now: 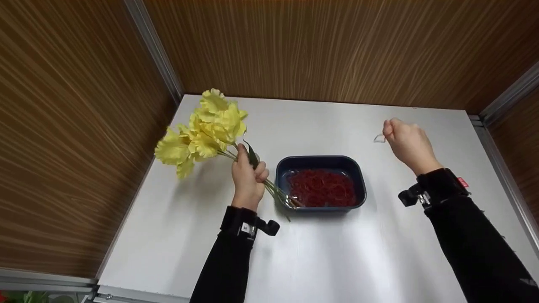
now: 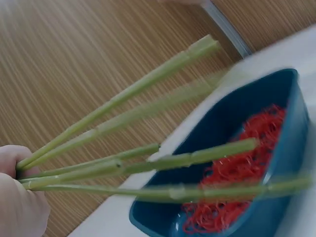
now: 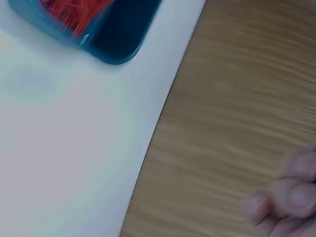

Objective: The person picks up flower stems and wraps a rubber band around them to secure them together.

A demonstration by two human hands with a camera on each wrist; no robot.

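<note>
Black sleeves at lower frame. Left hand (image 1: pixel 248 179) clenched round yellow flower stems (image 2: pixel 148 163), ends over the blue tray (image 1: pixel 321 161) of red rubber bands (image 1: pixel 322 188), centre of the counter (image 1: pixel 379 252). Right hand (image 1: pixel 406 141), upper right, pinching a clear band (image 1: pixel 379 139).

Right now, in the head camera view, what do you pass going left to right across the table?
Yellow flowers → left hand gripping their stems → dark blue tray of red rubber bands → small clear loop → right hand pinching it.
</note>
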